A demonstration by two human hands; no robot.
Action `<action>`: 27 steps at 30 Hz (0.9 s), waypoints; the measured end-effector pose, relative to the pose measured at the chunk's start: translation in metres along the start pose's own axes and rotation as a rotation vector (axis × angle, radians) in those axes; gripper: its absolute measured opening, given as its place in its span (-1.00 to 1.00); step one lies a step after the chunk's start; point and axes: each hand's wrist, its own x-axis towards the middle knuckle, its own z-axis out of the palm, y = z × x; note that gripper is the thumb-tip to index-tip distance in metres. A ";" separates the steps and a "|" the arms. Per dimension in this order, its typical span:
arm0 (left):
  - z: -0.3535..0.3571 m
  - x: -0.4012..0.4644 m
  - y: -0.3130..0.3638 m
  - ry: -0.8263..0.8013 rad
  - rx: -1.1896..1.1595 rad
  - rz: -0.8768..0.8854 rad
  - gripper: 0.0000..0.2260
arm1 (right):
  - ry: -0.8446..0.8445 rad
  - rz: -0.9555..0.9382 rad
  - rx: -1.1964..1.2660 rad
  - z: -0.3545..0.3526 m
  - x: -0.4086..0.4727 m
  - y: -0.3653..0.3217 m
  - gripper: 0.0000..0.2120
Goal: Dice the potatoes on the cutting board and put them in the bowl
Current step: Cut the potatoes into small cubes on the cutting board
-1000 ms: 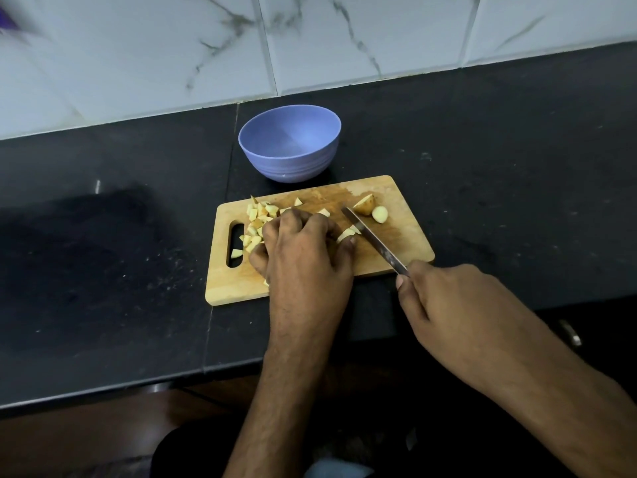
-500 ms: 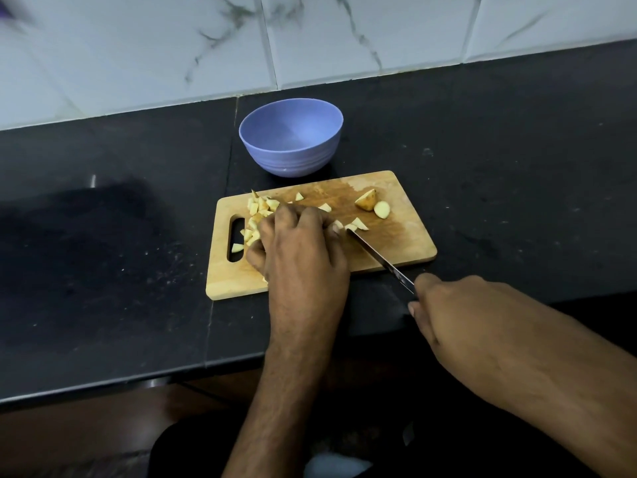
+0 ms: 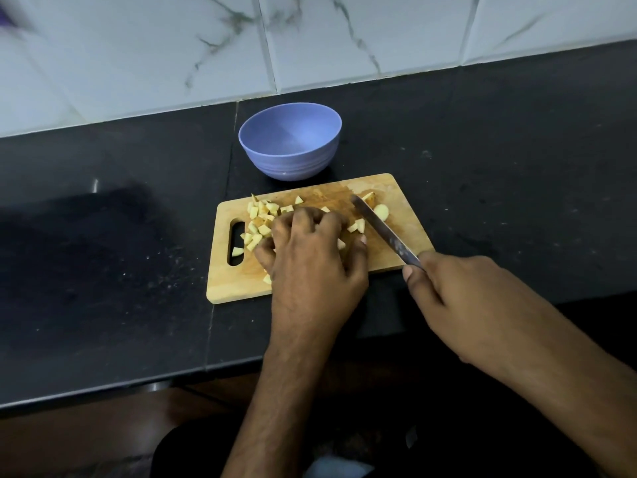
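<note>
A wooden cutting board (image 3: pixel 408 241) lies on the black counter. Small diced potato pieces (image 3: pixel 259 224) are heaped on its left half by the handle slot. My left hand (image 3: pixel 312 260) rests over the board's middle, its fingers curled down over some of the pieces, so what lies under the palm is hidden. My right hand (image 3: pixel 458 298) grips the handle of a knife (image 3: pixel 382 230). The blade slants across the board's right side, its tip beside two larger potato chunks (image 3: pixel 381 212). The lilac bowl (image 3: pixel 291 110) stands just behind the board and shows no potato inside.
A white marble-tiled wall rises behind the black counter (image 3: pixel 517 160). The counter's front edge runs just below the board, under my forearms. A seam in the counter (image 3: pixel 227 174) passes left of the bowl.
The knife drew back toward the board's near edge, then slid forward again; its tip now lies by the larger chunks at the far right. My left hand stayed over the pieces.
</note>
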 end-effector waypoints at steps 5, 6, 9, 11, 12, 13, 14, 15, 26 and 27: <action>0.005 0.002 0.006 0.018 0.066 -0.001 -0.75 | 0.063 -0.004 -0.019 0.007 0.012 0.002 -0.69; 0.006 0.004 0.008 0.035 0.067 -0.008 -0.76 | 0.070 -0.006 -0.023 0.008 0.012 0.002 -0.71; 0.009 0.012 0.015 0.062 0.061 -0.048 -0.82 | 0.101 -0.012 -0.057 0.009 0.011 0.002 -0.74; 0.011 0.013 0.015 0.085 0.052 -0.065 -0.85 | 0.118 -0.022 -0.068 0.011 0.010 0.001 -0.73; 0.011 0.011 0.013 0.123 0.036 -0.078 -0.87 | 0.123 -0.029 -0.062 0.013 0.009 0.000 -0.72; 0.010 0.010 0.012 0.175 0.012 -0.100 -0.89 | 0.130 -0.034 -0.053 0.014 0.008 0.001 -0.72; 0.009 0.008 0.009 0.224 -0.017 -0.134 -0.89 | 0.137 -0.037 -0.048 0.015 0.008 0.002 -0.74; 0.007 0.008 0.008 0.257 -0.041 -0.173 -0.86 | 0.145 -0.040 -0.043 0.015 0.008 0.003 -0.75; 0.012 0.010 0.019 0.073 0.118 0.026 -0.77 | 0.153 -0.063 -0.047 0.017 0.008 0.006 -0.67; 0.014 0.012 0.020 0.047 0.135 0.029 -0.75 | 0.148 -0.060 -0.043 0.016 0.008 0.006 -0.68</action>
